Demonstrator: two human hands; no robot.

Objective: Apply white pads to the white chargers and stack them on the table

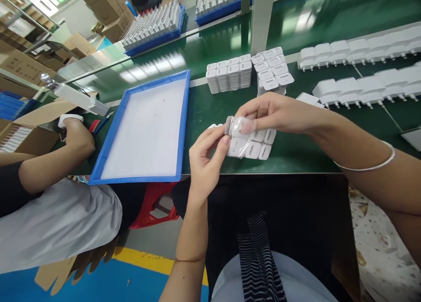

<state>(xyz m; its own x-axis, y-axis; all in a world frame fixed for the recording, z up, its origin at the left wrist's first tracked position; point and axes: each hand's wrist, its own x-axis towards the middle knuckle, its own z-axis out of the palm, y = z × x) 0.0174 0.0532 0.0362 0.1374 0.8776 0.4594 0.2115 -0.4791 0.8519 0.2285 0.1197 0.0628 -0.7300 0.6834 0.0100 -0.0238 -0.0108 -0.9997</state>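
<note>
A small clear plastic bag (239, 146) is held between my two hands above the table's front part. My left hand (206, 157) pinches its left end, close to a greyish-white rounded piece (228, 124) whose kind I cannot make out. From the right, my right hand (268, 111) grips the bag's upper part, its fingertips partly seen through the film. Just below and behind the bag lie white rounded-square pieces with dark print (265, 151), partly covered by it and by my hands.
To the left lies a blue-rimmed tray (180, 161) with a white bottom. Behind my hands stand stacks of white printed pieces (228, 76). Rows of white plug adapters (362, 89) line the right. A co-worker's arm (59, 155) rests at far left, near a white post (80, 99).
</note>
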